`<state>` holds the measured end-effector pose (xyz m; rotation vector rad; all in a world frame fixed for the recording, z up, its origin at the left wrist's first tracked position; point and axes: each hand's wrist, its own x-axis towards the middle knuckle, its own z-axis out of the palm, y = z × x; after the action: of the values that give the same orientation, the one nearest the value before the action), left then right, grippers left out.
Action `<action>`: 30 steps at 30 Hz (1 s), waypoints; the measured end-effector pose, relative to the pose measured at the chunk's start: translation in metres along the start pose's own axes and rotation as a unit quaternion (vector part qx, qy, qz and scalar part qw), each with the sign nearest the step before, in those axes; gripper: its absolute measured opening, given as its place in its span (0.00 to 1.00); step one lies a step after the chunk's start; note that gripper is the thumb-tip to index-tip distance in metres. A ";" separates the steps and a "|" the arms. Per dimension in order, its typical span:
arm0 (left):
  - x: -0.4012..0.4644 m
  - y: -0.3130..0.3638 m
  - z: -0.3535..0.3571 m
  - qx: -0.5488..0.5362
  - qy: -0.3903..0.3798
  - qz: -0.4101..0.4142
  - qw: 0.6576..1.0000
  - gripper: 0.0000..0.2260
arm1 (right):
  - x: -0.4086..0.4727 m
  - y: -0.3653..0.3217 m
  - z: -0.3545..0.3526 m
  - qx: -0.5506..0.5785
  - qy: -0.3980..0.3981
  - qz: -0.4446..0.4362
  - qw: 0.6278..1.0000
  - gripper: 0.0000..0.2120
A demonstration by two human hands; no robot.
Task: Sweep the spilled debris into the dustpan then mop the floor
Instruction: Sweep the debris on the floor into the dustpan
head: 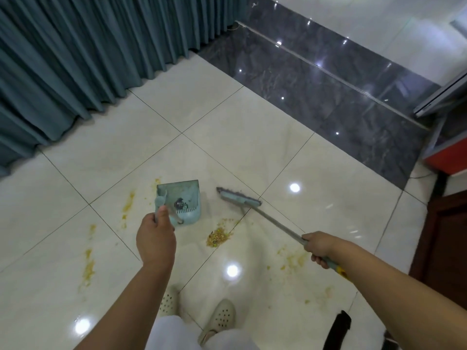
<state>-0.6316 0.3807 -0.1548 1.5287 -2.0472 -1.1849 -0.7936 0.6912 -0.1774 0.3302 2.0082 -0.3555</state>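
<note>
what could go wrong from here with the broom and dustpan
1. The broom head sits beyond the pile of crumbs, while the dustpan is off to the side; a stroke may scatter crumbs past it.
2. The yellow smears look wet, so sweeping could spread them.
3. The shoes stand close to the smears; stepping there could track mess or cause a slip.

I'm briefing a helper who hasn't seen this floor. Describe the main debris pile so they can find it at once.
Start at the pale tiled floor in front of the teal curtain. Between the blue dustpan and the broom, nearer the person's shoes, lies the debris pile beside a tile seam. Unlike the thin yellow smears around it, it is a dense, grainy yellow-brown heap.
</note>
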 end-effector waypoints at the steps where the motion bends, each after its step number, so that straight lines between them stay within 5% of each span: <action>1: 0.000 -0.002 -0.001 0.004 -0.001 0.001 1.000 0.22 | 0.004 -0.005 -0.001 0.023 0.005 0.001 1.000 0.20; 10: 0.025 -0.038 -0.016 0.027 -0.023 0.004 0.999 0.21 | 0.030 -0.039 0.048 0.137 -0.017 0.082 0.987 0.14; 30: 0.112 -0.077 -0.123 0.006 -0.152 0.043 0.987 0.19 | -0.085 -0.107 0.260 0.224 -0.112 0.158 0.955 0.06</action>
<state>-0.5411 0.2216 -0.1638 1.3160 -2.2884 -1.4476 -0.5858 0.4854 -0.2021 0.8466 1.6044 -0.6144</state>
